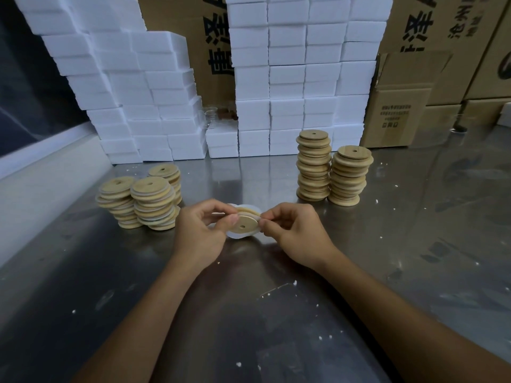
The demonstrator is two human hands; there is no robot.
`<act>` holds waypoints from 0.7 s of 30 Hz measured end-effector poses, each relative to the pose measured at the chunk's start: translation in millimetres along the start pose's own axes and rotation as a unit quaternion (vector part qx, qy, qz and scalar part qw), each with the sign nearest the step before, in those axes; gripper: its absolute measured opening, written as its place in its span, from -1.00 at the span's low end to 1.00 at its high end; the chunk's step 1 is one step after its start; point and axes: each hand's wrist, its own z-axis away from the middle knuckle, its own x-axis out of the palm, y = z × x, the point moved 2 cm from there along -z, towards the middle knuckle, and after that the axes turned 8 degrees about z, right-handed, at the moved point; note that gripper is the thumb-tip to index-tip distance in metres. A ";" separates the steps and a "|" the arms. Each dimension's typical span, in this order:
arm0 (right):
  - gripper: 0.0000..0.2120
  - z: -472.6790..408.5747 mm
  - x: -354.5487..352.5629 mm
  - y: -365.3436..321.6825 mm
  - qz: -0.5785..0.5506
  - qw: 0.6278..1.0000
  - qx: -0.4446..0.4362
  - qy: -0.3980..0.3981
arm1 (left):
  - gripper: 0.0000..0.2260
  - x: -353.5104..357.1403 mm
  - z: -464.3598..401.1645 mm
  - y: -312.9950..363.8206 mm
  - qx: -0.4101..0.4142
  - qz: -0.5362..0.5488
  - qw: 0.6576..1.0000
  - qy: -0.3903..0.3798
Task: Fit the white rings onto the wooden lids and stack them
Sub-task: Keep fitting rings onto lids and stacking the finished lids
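A round wooden lid (247, 225) with a small centre hole is held between both hands above the metal table. My left hand (203, 230) grips its left edge, thumb across the face. On the lid's right rim my right hand (296, 233) pinches a white ring (255, 214). Beneath them lie more white rings (235, 235). Three short stacks of lids with white rings fitted (150, 203) stand to the left. Two taller stacks of bare wooden lids (329, 172) stand at the right.
The steel table (249, 313) is speckled with white crumbs. White foam boxes (276, 92) are piled along the back, with cardboard cartons (401, 106) behind them and to the right. A white wall ledge (41, 172) runs along the left.
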 end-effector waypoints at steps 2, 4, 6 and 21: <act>-0.96 -0.8 -0.5 0.6 0.010 1.000 -0.012 0.003 | -0.74 -0.5 -0.4 -1.6 -0.010 0.012 1.000 0.003; -0.97 -0.6 -1.1 1.0 0.028 0.999 -0.028 -0.001 | -0.75 -0.8 -0.4 -2.3 -0.013 0.020 1.000 0.006; -0.98 -0.1 -1.5 2.1 0.040 0.999 -0.035 -0.009 | -0.75 -0.7 -0.1 -3.0 -0.017 0.024 1.000 0.007; -0.95 0.5 -4.4 2.5 -0.001 1.000 -0.022 0.019 | -0.74 11.6 3.9 -13.8 -0.059 0.051 0.996 0.038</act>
